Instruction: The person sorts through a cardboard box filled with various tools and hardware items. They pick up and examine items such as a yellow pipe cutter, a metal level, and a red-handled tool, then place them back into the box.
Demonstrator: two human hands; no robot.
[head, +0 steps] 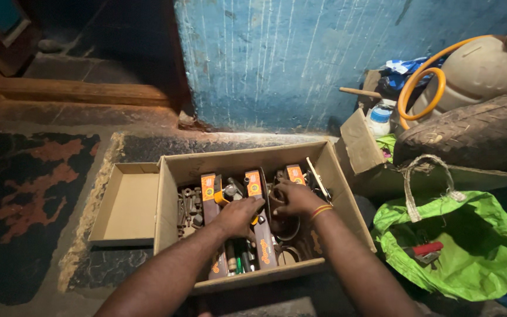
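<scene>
I count one open cardboard box (174, 202) on the floor, and in it three long brown packets (209, 199) with orange ends, plus loose bolts (188, 205) at its left side. My left hand (239, 214) rests palm down, fingers curled over the middle packet; whether they grip it I cannot tell. My right hand (294, 198) is curled on dark parts beside it. The packets lie lengthwise, orange ends toward the blue wall (300, 58). One green bag (470, 258) holds a red-handled tool (423, 249).
</scene>
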